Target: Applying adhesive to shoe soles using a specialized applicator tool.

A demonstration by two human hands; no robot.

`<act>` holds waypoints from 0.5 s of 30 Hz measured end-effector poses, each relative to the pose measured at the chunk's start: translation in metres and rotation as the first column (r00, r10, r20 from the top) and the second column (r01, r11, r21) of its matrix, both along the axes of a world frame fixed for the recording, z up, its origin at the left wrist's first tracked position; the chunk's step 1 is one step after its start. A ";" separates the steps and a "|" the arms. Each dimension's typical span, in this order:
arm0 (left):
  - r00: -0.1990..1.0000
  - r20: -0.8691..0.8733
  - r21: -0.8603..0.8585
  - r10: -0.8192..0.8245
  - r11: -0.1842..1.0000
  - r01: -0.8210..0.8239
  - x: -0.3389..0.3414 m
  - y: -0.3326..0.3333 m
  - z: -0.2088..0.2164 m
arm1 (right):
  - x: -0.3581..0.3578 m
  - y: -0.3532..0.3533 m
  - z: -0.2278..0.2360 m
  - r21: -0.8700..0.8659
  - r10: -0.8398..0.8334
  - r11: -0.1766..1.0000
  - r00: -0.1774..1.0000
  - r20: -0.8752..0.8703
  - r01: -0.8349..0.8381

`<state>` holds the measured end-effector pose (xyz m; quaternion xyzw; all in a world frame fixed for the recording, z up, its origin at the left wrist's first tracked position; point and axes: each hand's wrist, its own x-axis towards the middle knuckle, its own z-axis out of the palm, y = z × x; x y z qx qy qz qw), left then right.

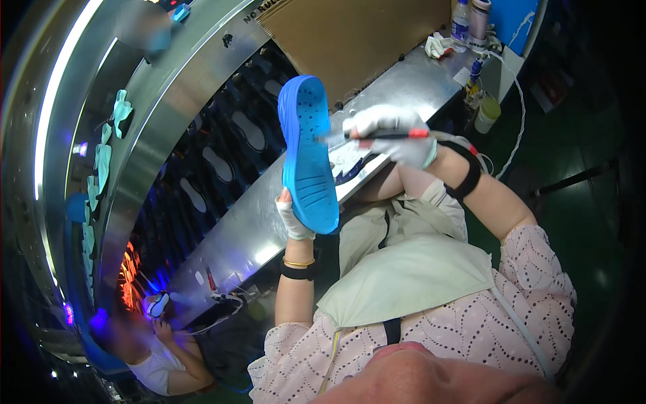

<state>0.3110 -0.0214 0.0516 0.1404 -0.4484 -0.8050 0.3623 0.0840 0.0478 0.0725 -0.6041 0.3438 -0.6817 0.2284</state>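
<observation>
Bottle (pixel 459 25) and jar (pixel 486 114), contents unclear, stand beyond right hand (pixel 398 128) gripping slim tool (pixel 416 134); left hand (pixel 294 221) clasps blue sole (pixel 309 172).

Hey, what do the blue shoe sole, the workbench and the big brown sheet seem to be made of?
Blue shoe sole: probably moulded foam or rubber, fairly matte, with formed dimples and grooves.
Workbench: apparently bare metal, perhaps steel; its silvery surface throws back blurred highlights.
Brown sheet: likely cardboard, dull and plain tan.

Dark capital lettering (pixel 258 12) (only partly visible) on the metal rim (pixel 195 71) beside the cardboard (pixel 363 47).
</observation>
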 end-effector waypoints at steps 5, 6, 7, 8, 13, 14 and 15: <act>0.999 0.008 -0.086 0.053 0.995 -0.052 0.007 -0.016 0.002 | -0.014 -0.008 0.023 -0.042 -0.139 0.990 0.967 -0.213 0.133; 0.996 0.050 -0.130 0.080 0.989 -0.073 0.008 -0.022 0.009 | -0.011 -0.004 0.020 -0.019 -0.114 0.993 0.972 -0.205 0.113; 0.989 0.087 -0.178 0.116 0.979 -0.099 0.006 -0.027 0.018 | -0.011 0.002 0.022 0.008 -0.115 0.993 0.963 -0.243 0.120; 0.997 0.004 -0.125 0.074 0.989 -0.073 0.002 -0.035 0.028 | -0.011 0.006 0.019 0.026 -0.029 0.999 0.994 -0.108 0.032; 0.951 -0.182 -0.172 -0.249 0.961 0.219 -0.051 -0.073 0.160 | -0.035 0.050 0.009 0.232 -0.164 0.961 0.986 0.040 0.150; 0.943 -0.165 -0.186 -0.287 0.948 0.256 -0.071 -0.092 0.184 | -0.040 0.053 0.005 0.230 -0.223 0.949 0.975 0.006 0.216; 0.920 -0.249 -0.159 -0.303 0.950 0.269 -0.079 -0.112 0.205 | -0.038 0.048 0.006 0.246 -0.215 0.947 0.977 0.005 0.208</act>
